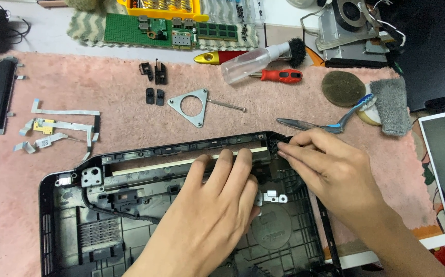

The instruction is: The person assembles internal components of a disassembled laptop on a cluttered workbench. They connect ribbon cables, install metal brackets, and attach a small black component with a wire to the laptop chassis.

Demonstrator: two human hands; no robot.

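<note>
Both hands work the stripped black laptop shell [78, 225] on the pink mat [104, 92]: left hand [217, 205] fingers pressed together flat on its rear rail, right hand [325, 164] fingertips pinching the corner, removed parts lying aside.

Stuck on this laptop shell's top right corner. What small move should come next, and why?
Probably ease the right hand fingertips along the shell corner, since they already pinch its rim there, while the left hand lies flat on the pale strip, steadying it.
</note>
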